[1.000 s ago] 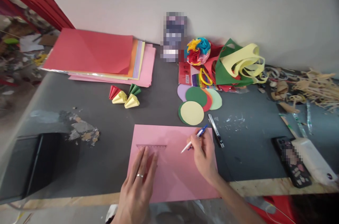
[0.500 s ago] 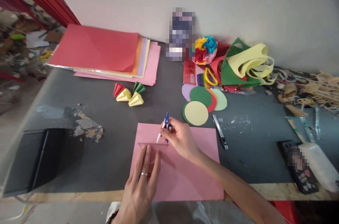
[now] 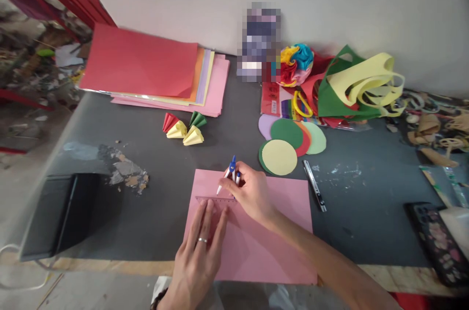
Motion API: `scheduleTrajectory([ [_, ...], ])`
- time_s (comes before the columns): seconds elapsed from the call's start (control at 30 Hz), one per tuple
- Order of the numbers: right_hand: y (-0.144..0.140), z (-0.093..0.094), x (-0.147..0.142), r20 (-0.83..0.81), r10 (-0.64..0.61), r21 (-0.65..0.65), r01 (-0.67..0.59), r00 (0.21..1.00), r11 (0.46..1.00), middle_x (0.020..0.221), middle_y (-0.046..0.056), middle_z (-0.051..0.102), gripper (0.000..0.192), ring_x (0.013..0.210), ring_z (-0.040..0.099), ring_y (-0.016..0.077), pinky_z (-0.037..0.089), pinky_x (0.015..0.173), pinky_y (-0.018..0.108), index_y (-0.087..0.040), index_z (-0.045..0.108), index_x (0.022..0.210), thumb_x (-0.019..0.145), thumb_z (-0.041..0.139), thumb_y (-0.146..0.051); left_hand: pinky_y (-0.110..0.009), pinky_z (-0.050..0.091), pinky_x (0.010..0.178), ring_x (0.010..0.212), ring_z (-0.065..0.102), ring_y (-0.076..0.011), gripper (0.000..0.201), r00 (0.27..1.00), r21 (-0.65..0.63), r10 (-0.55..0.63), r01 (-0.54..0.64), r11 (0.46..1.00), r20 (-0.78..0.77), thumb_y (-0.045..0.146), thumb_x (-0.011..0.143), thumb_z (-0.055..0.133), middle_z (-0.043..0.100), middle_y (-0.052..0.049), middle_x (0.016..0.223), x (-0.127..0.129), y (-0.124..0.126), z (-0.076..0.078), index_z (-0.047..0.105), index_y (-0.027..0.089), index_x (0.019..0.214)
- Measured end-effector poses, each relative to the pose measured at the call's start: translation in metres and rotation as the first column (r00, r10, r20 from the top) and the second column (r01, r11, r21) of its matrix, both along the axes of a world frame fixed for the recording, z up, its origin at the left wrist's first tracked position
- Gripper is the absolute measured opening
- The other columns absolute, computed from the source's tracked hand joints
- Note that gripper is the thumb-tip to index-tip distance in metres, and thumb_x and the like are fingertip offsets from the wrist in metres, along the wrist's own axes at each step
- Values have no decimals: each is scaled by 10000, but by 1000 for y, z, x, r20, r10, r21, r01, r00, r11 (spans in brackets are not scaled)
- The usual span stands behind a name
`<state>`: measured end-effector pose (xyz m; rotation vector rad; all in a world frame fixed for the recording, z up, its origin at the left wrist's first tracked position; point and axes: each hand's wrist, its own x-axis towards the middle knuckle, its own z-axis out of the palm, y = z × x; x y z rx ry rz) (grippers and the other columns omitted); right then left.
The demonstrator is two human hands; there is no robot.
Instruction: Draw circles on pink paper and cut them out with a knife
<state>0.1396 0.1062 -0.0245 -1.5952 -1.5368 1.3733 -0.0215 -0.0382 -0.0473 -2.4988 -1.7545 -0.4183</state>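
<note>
Fingers: I see my right hand (image 3: 252, 192) pinching a blue-and-white compass (image 3: 229, 176) near its top, while my left hand (image 3: 201, 246) has its fingers (image 3: 209, 219) spread flat on a clear ruler (image 3: 215, 200).
Where it sits: the compass's white leg meets the ruler's far edge, on the pink sheet (image 3: 278, 246) at the near edge of the grey table (image 3: 176, 168).
Handling: I judge the compass light, stiff and sharp-tipped, best held by the hinge; the ruler looks thin and slippery, the paper limp.
Pose: my right forearm crosses in from the lower right, wrist bent left; my left palm lies down, ring showing.
Nearby: paper circles (image 3: 280, 156) and a craft knife (image 3: 314, 185) lie just beyond.
</note>
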Motion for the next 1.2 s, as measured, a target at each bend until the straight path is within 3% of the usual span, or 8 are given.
scheduleTrajectory([
  [0.27,0,-1,-1,-2,19,5,-19,1000,1000,591,-62,653,241,506,574,123,418,532,231,-247,696,844,840,781,-472,-396,582,1074,1430,536,-326,715,1000,37,5,-3,999,-30,-7,817,581,577,-167,1532,1,4,3,518,206,1497],
  [0.5,1,1,-1,5,20,8,-20,1000,1000,598,-63,653,266,522,587,128,429,550,227,-249,687,833,851,762,-504,-366,451,1181,1458,504,-287,717,1000,46,19,-19,999,16,24,805,612,570,-149,1542,1,5,3,528,215,1491],
  [0.93,2,3,0,8,34,9,-34,999,999,591,-59,661,230,511,567,124,411,548,234,-246,693,831,845,776,-459,-351,397,1224,1499,445,-276,759,1000,9,10,-10,1000,6,16,793,641,521,-136,1583,0,5,8,496,208,1514],
  [1.2,1,4,-1,3,46,27,-46,999,999,637,-57,691,237,531,590,123,432,562,233,-241,678,856,859,770,-459,-355,548,1106,1474,483,-315,757,1000,-10,5,-5,1000,-19,39,805,665,538,-167,1564,0,4,8,484,203,1522],
])
